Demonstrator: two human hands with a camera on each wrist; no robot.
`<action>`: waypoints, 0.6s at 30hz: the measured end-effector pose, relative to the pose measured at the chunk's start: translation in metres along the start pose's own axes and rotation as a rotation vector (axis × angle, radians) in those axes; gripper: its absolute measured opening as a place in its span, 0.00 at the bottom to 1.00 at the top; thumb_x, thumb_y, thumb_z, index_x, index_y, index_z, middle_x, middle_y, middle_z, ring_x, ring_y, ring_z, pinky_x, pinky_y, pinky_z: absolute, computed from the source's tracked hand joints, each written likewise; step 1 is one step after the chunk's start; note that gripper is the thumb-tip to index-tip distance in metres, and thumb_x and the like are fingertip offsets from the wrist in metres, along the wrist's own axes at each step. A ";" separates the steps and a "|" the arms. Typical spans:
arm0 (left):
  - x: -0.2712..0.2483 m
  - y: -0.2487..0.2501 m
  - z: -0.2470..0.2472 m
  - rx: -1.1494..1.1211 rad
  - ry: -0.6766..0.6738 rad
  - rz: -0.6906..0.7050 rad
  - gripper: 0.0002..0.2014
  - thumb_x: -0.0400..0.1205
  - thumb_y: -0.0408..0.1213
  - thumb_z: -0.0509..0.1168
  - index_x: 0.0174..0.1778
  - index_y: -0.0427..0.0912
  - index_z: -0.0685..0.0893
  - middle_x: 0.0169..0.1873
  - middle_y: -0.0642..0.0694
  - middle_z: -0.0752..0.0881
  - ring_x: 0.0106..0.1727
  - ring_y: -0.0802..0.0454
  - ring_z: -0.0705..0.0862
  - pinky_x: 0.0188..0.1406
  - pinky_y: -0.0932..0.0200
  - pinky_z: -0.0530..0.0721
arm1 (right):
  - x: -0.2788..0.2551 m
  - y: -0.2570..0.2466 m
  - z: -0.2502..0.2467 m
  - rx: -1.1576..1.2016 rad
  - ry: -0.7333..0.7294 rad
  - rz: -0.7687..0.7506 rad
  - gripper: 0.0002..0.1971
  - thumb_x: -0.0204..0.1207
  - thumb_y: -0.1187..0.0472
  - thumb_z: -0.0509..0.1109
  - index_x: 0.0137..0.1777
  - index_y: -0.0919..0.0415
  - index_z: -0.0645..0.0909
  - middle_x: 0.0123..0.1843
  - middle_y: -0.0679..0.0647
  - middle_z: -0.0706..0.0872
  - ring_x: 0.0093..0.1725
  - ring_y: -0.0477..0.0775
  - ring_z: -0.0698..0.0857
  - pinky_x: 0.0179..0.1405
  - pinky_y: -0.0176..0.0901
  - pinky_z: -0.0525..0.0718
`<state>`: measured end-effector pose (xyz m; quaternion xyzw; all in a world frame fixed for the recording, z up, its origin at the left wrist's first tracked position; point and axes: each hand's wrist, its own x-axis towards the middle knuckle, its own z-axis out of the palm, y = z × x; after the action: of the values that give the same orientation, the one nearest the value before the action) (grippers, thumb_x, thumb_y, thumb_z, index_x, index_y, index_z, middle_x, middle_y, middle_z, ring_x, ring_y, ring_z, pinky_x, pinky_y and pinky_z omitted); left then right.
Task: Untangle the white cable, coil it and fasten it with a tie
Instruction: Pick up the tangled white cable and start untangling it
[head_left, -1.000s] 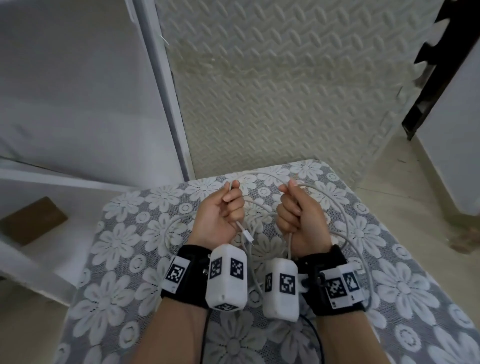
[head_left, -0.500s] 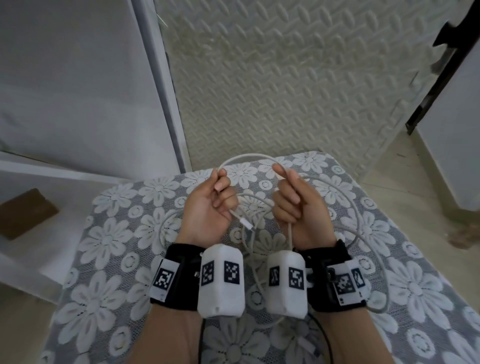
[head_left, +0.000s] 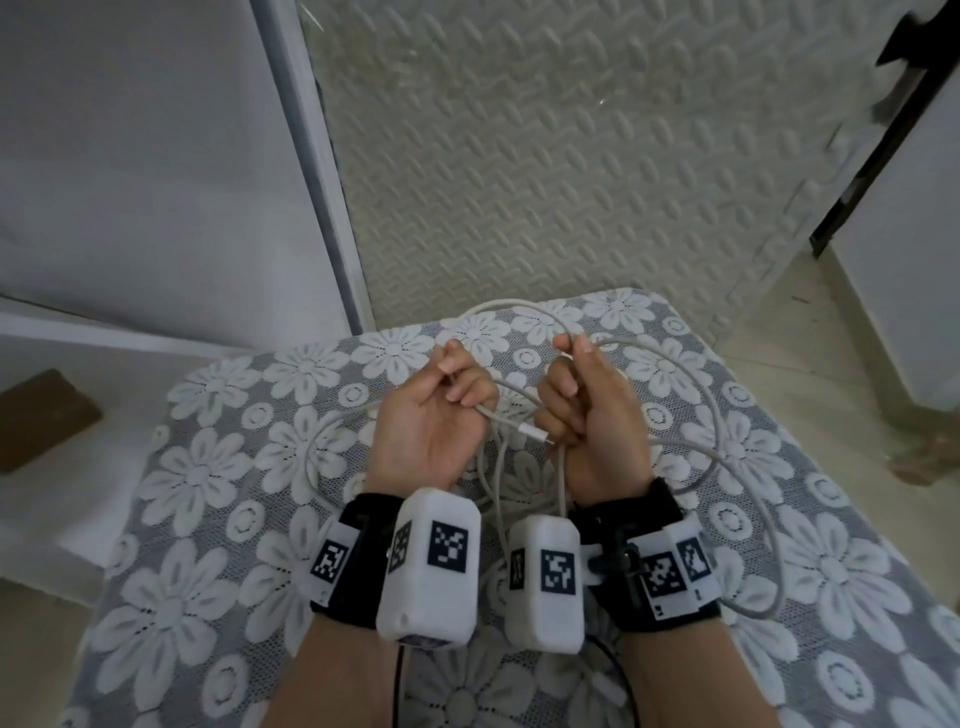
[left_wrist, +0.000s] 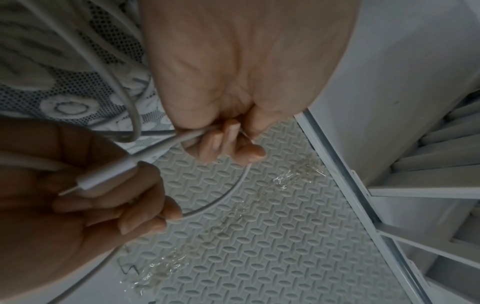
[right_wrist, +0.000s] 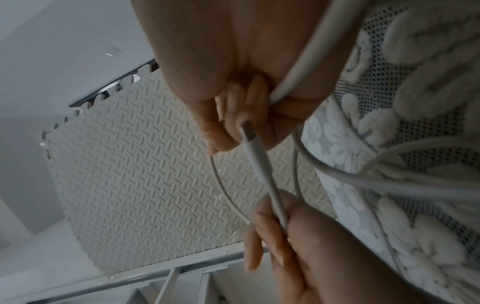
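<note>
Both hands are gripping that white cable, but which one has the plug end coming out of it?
The left hand. The white cable leaves its curled fingers and ends in the plug, pointing at the right hand, which holds only plain cable.

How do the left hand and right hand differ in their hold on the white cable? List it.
The left hand grips the white cable just behind its connector; the right hand grips plain cable.
The connector points away from the left hand, toward the right hand's fingers.
Both are raised above the floral cloth, fingers curled.
</note>
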<state>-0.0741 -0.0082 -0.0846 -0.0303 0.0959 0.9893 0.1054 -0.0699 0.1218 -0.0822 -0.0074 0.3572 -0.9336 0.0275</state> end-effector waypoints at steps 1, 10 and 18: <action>0.001 0.000 -0.001 0.014 -0.010 0.010 0.18 0.86 0.31 0.46 0.37 0.36 0.78 0.26 0.50 0.74 0.23 0.58 0.68 0.24 0.66 0.71 | 0.001 0.001 0.001 0.022 0.003 -0.006 0.12 0.85 0.57 0.56 0.45 0.59 0.78 0.23 0.46 0.69 0.17 0.38 0.61 0.12 0.28 0.58; 0.004 -0.003 -0.002 0.184 -0.013 0.121 0.13 0.87 0.33 0.45 0.41 0.40 0.73 0.26 0.52 0.72 0.24 0.60 0.67 0.26 0.68 0.69 | 0.004 0.005 0.006 0.300 -0.064 0.041 0.12 0.77 0.53 0.61 0.45 0.61 0.82 0.18 0.44 0.64 0.13 0.39 0.61 0.19 0.28 0.69; 0.002 -0.008 0.001 0.164 -0.064 0.066 0.11 0.85 0.34 0.49 0.42 0.39 0.74 0.26 0.51 0.74 0.25 0.59 0.69 0.28 0.67 0.73 | 0.003 0.002 0.006 0.312 -0.069 0.051 0.14 0.80 0.51 0.56 0.49 0.56 0.81 0.17 0.44 0.63 0.17 0.43 0.51 0.09 0.27 0.55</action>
<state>-0.0741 0.0003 -0.0854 0.0132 0.1741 0.9816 0.0777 -0.0725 0.1160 -0.0788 -0.0260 0.2069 -0.9759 0.0643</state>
